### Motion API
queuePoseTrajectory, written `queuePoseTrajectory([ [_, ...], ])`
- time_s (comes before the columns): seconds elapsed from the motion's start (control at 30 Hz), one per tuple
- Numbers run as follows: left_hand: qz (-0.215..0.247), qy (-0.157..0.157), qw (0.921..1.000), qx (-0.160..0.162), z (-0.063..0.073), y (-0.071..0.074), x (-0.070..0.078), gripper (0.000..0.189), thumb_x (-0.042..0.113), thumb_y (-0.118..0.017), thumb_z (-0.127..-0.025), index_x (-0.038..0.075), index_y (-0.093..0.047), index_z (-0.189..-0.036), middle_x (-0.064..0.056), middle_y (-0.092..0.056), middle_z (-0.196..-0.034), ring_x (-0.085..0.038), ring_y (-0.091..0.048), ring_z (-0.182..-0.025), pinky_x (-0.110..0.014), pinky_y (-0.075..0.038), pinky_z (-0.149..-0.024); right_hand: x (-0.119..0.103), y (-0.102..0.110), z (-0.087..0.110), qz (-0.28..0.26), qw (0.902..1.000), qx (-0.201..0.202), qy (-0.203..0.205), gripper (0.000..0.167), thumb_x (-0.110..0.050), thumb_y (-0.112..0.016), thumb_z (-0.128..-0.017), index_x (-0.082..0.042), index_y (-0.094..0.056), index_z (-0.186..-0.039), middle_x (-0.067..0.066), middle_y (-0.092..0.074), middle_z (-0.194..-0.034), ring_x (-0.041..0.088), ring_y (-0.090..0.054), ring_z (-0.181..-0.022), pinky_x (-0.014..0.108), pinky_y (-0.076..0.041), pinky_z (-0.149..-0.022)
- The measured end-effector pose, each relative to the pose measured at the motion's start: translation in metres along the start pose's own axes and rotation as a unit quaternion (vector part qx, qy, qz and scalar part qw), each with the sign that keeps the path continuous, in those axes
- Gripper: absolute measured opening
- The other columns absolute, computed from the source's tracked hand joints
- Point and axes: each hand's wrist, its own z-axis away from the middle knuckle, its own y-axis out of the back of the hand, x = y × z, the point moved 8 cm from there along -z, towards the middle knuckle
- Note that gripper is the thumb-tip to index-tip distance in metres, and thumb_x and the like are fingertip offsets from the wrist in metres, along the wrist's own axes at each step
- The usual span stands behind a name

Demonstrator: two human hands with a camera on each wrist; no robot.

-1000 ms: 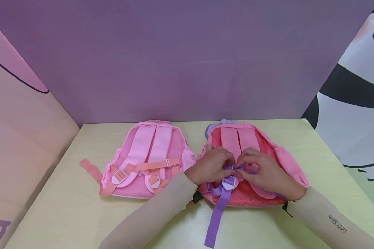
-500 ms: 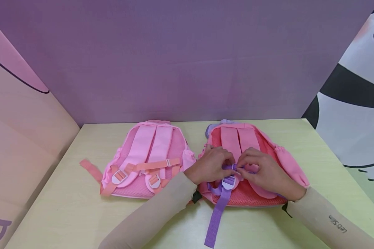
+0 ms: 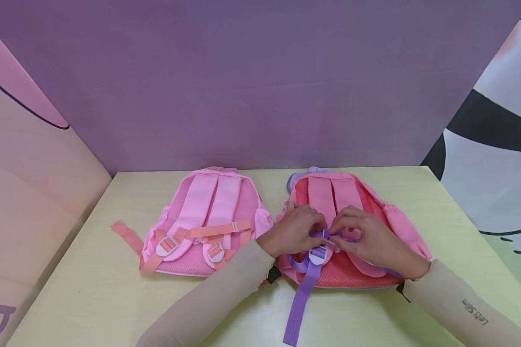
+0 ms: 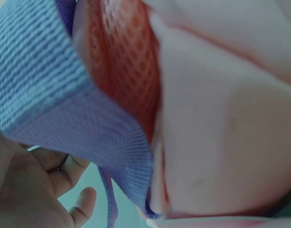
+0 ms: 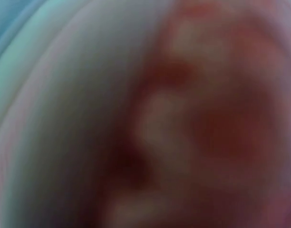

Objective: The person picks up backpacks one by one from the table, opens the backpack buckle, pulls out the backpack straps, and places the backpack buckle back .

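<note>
A pink-and-red backpack [image 3: 404, 226] lies with its strap side up at the right of the table. Over its middle, my left hand [image 3: 292, 232] pinches a thin purple strap beside a small slider [image 3: 325, 233]. From the other side my right hand [image 3: 373, 241] pinches the same strap close to that slider. Just below the fingertips is a white ladder-lock buckle [image 3: 318, 255], from which a long purple webbing tail [image 3: 301, 308] hangs toward the front. In the left wrist view, purple webbing [image 4: 79, 123] crosses before the red mesh [image 4: 131, 57]. The right wrist view is badly blurred.
To the left lies a light pink backpack [image 3: 195, 197] with an orange strap [image 3: 219, 230] across it and an orange tail [image 3: 126, 236] spread sideways. Both bags rest on a pale wooden table [image 3: 82, 289]. A purple panel [image 3: 260, 86] rises at the back edge.
The right hand and forearm shift very slightly to the right. Both hands stay at the slider with the fingertips working closely together, and the bags lie as before.
</note>
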Motion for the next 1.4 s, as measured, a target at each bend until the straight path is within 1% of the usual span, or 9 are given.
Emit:
queuePoseTrajectory([
  [0.17,-0.005,-0.003,1.0000,-0.001,0.000,-0.001,0.001,0.020,0.033,-0.076,-0.080,0.021,-0.070,-0.094,0.016,-0.054,-0.076,0.000,-0.044,-0.077,-0.030,-0.026,-0.076,0.003,-0.003,-0.002,0.018,0.9993,-0.029,-0.015,0.027,-0.011,-0.082,-0.072,-0.028,-0.070,-0.089,-0.016,-0.056,-0.093,0.005,-0.052,-0.087,0.028,-0.051,-0.068],
  [0.4,-0.009,0.000,0.9999,-0.009,-0.001,-0.005,-0.002,0.021,0.035,-0.076,-0.079,0.022,-0.070,-0.095,0.017,-0.053,-0.076,0.000,-0.044,-0.078,-0.031,-0.026,-0.076,0.000,-0.006,-0.006,0.037,0.9942,-0.091,-0.045,0.021,-0.017,-0.082,-0.074,-0.027,-0.072,-0.090,-0.015,-0.056,-0.095,0.007,-0.052,-0.090,0.030,-0.051,-0.072],
  [0.5,-0.008,-0.002,0.9999,-0.006,-0.001,-0.005,-0.002,0.021,0.034,-0.077,-0.079,0.022,-0.070,-0.094,0.016,-0.054,-0.076,0.000,-0.044,-0.079,-0.031,-0.026,-0.076,-0.002,-0.006,-0.009,0.049,0.9909,-0.116,-0.047,0.019,-0.018,-0.081,-0.076,-0.026,-0.073,-0.091,-0.014,-0.056,-0.096,0.007,-0.052,-0.091,0.031,-0.051,-0.074],
  [0.63,-0.004,-0.004,1.0000,-0.006,-0.001,-0.004,-0.002,0.020,0.033,-0.077,-0.079,0.022,-0.070,-0.094,0.016,-0.054,-0.077,0.000,-0.044,-0.079,-0.031,-0.026,-0.077,-0.007,-0.006,-0.013,0.065,0.9878,-0.136,-0.040,0.018,-0.017,-0.081,-0.074,-0.024,-0.074,-0.090,-0.014,-0.056,-0.094,0.008,-0.053,-0.089,0.032,-0.051,-0.075],
  [0.8,0.003,-0.005,1.0000,-0.004,-0.001,-0.001,-0.002,0.020,0.033,-0.076,-0.079,0.022,-0.069,-0.093,0.016,-0.055,-0.077,0.000,-0.044,-0.079,-0.031,-0.026,-0.079,-0.009,-0.005,-0.020,0.073,0.9870,-0.138,-0.038,0.019,-0.018,-0.084,-0.071,-0.022,-0.072,-0.086,-0.013,-0.056,-0.089,0.009,-0.054,-0.084,0.031,-0.051,-0.072],
  [0.97,0.001,-0.010,1.0000,0.002,-0.002,0.004,0.000,0.021,0.033,-0.076,-0.079,0.020,-0.070,-0.094,0.015,-0.057,-0.079,-0.001,-0.044,-0.081,-0.032,-0.026,-0.081,-0.010,-0.005,-0.027,0.084,0.9856,-0.143,-0.036,0.018,-0.019,-0.084,-0.071,-0.023,-0.071,-0.083,-0.012,-0.055,-0.084,0.011,-0.054,-0.079,0.031,-0.051,-0.069],
  [1.17,-0.003,-0.015,0.9999,0.000,-0.001,0.008,-0.001,0.021,0.034,-0.076,-0.080,0.021,-0.069,-0.095,0.015,-0.056,-0.080,-0.002,-0.044,-0.081,-0.030,-0.026,-0.079,-0.013,-0.004,-0.033,0.088,0.9850,-0.147,-0.023,0.015,-0.016,-0.082,-0.072,-0.023,-0.071,-0.080,-0.013,-0.055,-0.082,0.012,-0.054,-0.076,0.030,-0.051,-0.066],
  [1.27,-0.002,-0.020,0.9998,0.008,-0.001,0.012,-0.001,0.021,0.033,-0.076,-0.080,0.021,-0.069,-0.095,0.015,-0.056,-0.080,-0.001,-0.045,-0.080,-0.031,-0.026,-0.079,-0.015,-0.002,-0.033,0.088,0.9867,-0.136,-0.016,0.015,-0.015,-0.081,-0.073,-0.023,-0.071,-0.080,-0.013,-0.054,-0.083,0.010,-0.053,-0.076,0.030,-0.051,-0.067],
  [1.4,0.009,-0.022,0.9996,0.019,-0.001,0.018,-0.001,0.021,0.033,-0.077,-0.079,0.021,-0.069,-0.095,0.015,-0.056,-0.079,0.000,-0.046,-0.079,-0.031,-0.026,-0.078,-0.018,0.001,-0.033,0.084,0.9907,-0.107,0.006,0.016,-0.014,-0.082,-0.072,-0.022,-0.071,-0.079,-0.014,-0.053,-0.083,0.008,-0.052,-0.075,0.029,-0.051,-0.065],
])
